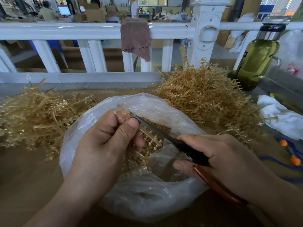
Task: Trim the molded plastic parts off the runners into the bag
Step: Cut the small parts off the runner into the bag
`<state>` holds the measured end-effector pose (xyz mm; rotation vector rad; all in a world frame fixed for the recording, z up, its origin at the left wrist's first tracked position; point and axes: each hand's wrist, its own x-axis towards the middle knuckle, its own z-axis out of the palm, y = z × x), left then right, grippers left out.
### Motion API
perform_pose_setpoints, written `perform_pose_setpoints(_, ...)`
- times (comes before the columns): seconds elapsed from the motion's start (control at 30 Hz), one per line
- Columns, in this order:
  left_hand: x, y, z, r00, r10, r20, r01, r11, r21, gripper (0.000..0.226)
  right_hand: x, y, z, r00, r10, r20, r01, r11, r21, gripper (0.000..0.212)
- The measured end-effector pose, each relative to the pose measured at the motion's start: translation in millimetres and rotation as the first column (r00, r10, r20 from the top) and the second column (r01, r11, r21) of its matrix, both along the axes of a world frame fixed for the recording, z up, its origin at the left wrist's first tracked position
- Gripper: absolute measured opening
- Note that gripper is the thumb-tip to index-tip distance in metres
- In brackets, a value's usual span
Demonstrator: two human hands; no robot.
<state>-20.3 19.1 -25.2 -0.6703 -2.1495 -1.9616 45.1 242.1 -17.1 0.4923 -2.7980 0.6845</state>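
Observation:
My left hand [105, 141] pinches a tan plastic runner [148, 136] with small molded parts over the open clear bag [155, 199]. My right hand [218, 159] grips scissors [164, 135] with dark blades and red-brown handles; the blade tips reach the runner's top end beside my left thumb. Cut tan parts lie inside the bag under the runner.
A tall heap of tan runners [206, 99] stands at the back right, a flatter heap [32, 117] at the left. A green bottle [257, 63], white cloth [282, 117], blue cord with orange balls [293, 159] sit at right. A white railing [82, 30] with a brown rag [136, 36] runs behind.

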Motion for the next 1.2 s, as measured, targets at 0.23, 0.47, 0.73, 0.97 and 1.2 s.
perform_pose_setpoints(0.23,-0.9,1.6,-2.3,1.000,0.000,0.003,0.000,1.000,0.030,0.022,-0.3,-2.5,-0.9,1.000,-0.011,-0.022,0.011,1.000,0.004,0.038)
perform_pose_setpoints(0.47,-1.3,1.1,-3.8,1.000,-0.026,0.005,0.025,0.997,0.069,0.024,1.3,-5.6,0.3,1.000,-0.021,-0.022,0.021,1.000,0.013,0.033)
perform_pose_setpoints(0.73,-3.4,-1.8,-6.3,1.000,0.010,0.019,-0.010,1.000,-0.004,0.025,2.1,-5.9,1.7,1.000,-0.024,-0.007,0.024,0.999,0.021,0.027)
perform_pose_setpoints(0.97,-2.3,-1.5,-3.8,0.997,0.061,0.053,-0.061,0.998,-0.001,0.036,1.3,-8.8,-2.9,0.999,-0.028,0.015,0.028,1.000,-0.007,0.032)
perform_pose_setpoints(1.2,-4.4,-2.5,-1.4,1.000,0.015,0.023,-0.016,0.999,0.048,0.036,0.2,-4.5,-0.6,1.000,-0.019,0.014,0.019,0.999,-0.030,0.037)
